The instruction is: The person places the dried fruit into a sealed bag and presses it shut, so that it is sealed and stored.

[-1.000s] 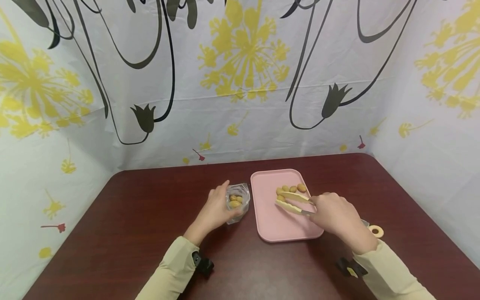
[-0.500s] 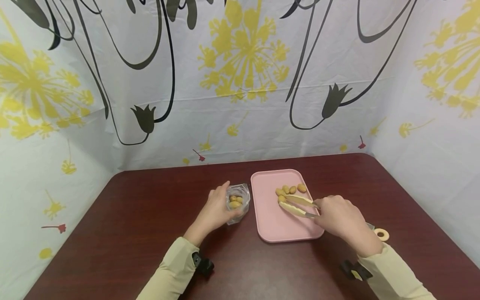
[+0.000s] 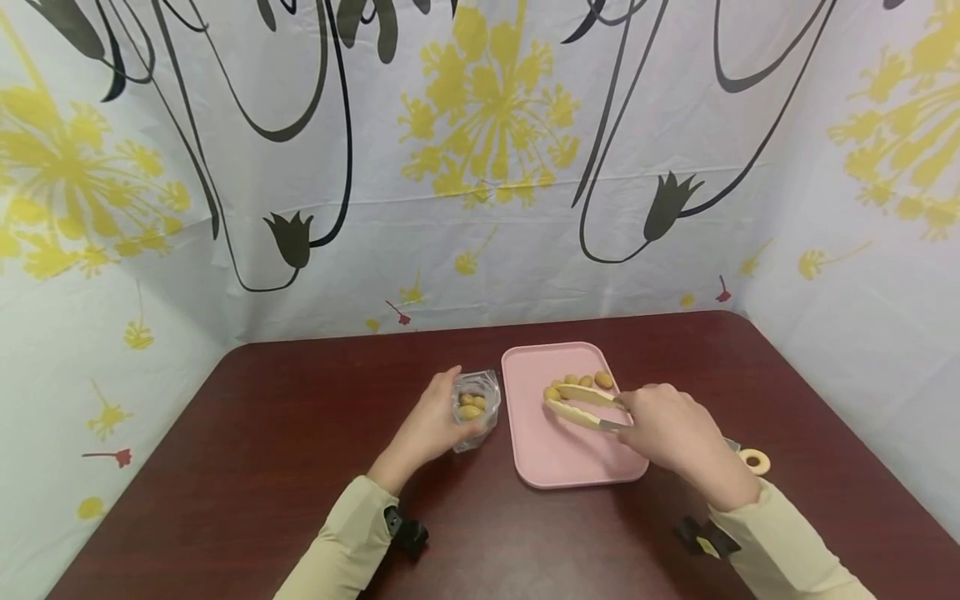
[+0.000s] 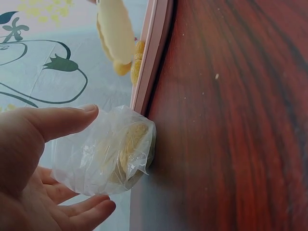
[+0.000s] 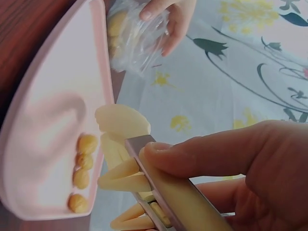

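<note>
My left hand [image 3: 433,421] holds a clear plastic bag [image 4: 108,154] upright on the table, thumb on one side and fingers on the other. Several yellow-brown oval fruits [image 3: 471,407], olive-sized, lie inside it. My right hand [image 3: 670,435] grips cream-tipped tongs [image 3: 588,407] with metal arms over the pink tray [image 3: 562,458]. One yellow fruit [image 3: 552,393] sits at the tongs' tips; whether they pinch it, I cannot tell. Several more fruits [image 5: 83,163] lie in a row in the tray, partly hidden by the tongs in the head view.
The tongs' ring-shaped cream end [image 3: 754,462] sticks out past my right wrist. Around the tray and bag spreads a dark red wooden table [image 3: 300,433]. A white patterned cloth [image 3: 420,250] hangs behind it and along both sides.
The tongs shifted slightly right, then back left. The fruit at their tips now lies farther left on the tray than before. My left hand and the bag have kept their place.
</note>
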`<state>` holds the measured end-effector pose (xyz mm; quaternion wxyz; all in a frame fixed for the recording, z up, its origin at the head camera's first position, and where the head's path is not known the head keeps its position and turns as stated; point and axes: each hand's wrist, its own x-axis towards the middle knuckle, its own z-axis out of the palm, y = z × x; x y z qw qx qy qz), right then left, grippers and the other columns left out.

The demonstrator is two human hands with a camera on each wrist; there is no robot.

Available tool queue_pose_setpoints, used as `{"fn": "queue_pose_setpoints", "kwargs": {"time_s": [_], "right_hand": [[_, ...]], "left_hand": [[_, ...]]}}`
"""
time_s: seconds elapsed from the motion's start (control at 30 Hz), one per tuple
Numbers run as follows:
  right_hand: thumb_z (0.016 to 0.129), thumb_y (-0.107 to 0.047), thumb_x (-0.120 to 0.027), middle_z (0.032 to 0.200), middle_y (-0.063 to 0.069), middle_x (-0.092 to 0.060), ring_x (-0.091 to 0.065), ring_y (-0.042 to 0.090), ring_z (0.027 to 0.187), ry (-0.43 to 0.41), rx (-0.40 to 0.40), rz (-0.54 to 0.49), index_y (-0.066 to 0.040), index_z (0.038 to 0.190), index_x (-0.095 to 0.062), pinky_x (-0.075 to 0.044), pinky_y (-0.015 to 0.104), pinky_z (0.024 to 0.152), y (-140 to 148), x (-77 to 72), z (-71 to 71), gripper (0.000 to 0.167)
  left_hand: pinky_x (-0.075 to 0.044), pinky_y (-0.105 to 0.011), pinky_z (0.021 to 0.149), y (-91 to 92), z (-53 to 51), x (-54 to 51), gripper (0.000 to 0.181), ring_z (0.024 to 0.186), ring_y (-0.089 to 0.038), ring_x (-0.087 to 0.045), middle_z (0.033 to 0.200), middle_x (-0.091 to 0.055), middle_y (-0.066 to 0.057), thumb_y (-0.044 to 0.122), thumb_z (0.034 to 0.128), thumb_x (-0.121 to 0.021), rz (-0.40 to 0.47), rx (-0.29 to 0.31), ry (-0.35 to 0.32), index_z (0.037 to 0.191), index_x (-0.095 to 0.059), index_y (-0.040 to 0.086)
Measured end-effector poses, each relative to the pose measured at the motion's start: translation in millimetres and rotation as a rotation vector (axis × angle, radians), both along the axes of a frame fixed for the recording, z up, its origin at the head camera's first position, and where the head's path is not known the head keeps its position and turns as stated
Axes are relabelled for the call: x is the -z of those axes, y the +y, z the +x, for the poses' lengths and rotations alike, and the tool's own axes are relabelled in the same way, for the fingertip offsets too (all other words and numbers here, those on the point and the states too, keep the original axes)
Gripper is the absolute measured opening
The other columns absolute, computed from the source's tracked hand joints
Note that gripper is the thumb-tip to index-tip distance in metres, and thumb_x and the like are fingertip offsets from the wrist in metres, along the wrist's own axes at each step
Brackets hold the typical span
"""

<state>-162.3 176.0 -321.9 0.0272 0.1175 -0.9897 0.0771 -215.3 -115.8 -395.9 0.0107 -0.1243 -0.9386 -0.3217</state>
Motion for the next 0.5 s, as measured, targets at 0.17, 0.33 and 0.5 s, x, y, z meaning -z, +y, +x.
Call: {"fn": "queue_pose_setpoints", "kwargs": {"time_s": [0.17, 0.33, 0.5], "right_hand": [[0.071, -0.014, -0.072, 0.073, 0.005, -0.062, -0.058, 0.023, 0.064, 0.032, -0.024, 0.011, -0.010, 0.099, -0.071, -0.044, 0.040, 0.052, -14, -8.5, -1.8, 0.028], [0.072, -0.015, -0.074, 0.078, 0.004, -0.065, -0.061, 0.023, 0.068, 0.035, -0.043, -0.006, -0.012, 0.099, -0.070, -0.045, 0.040, 0.054, -30, -15.2, -4.8, 0.028], [0.074, -0.016, -0.073, 0.078, 0.001, -0.064, -0.058, 0.020, 0.064, 0.013, -0.062, -0.013, -0.015, 0.093, -0.070, -0.044, 0.038, 0.052, -46, -21.5, -7.2, 0.019]], "left_hand": [[-0.040, -0.048, 0.104, 0.2, 0.6, -0.1, 0.090, 0.123, -0.031, -0.048, 0.141, -0.042, -0.018, 0.028, 0.0740, -0.082, 0.019, 0.000, 0.011, 0.144, -0.032, 0.002], [-0.040, -0.047, 0.105, 0.5, 0.2, 0.2, 0.088, 0.122, -0.029, -0.049, 0.139, -0.042, -0.017, 0.027, 0.0743, -0.081, 0.019, 0.003, 0.019, 0.144, -0.033, 0.003], [-0.040, -0.047, 0.105, 1.2, 1.2, -0.8, 0.087, 0.123, -0.029, -0.048, 0.140, -0.042, -0.017, 0.025, 0.0755, -0.081, 0.031, 0.005, 0.012, 0.144, -0.033, 0.004]]}}
